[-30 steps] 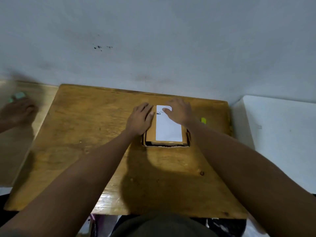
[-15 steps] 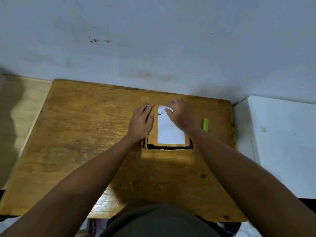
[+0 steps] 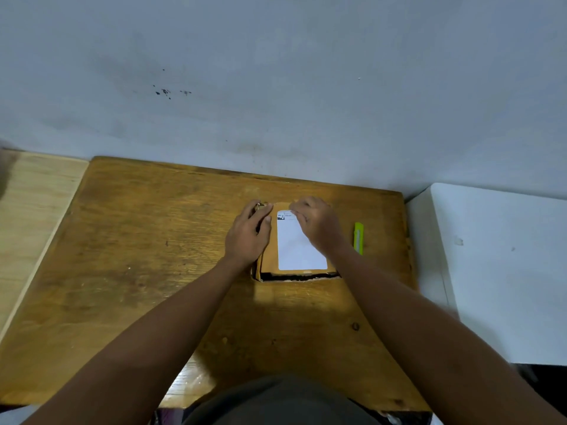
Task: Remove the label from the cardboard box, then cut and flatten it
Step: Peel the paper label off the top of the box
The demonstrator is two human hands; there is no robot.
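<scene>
Fingertips of the right hand (image 3: 316, 223) had shifted onto the label's (image 3: 299, 246) far corner to begin peeling; left hand (image 3: 248, 237) lay flat, steadying the cardboard box (image 3: 266, 259).

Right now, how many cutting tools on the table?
1. A yellow-green utility knife lies on the wooden table, just right of the cardboard box, beside the right hand. The arms could hide others.

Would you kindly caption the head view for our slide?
Left hand steadies the cardboard box while right hand picks at its white label.
</scene>
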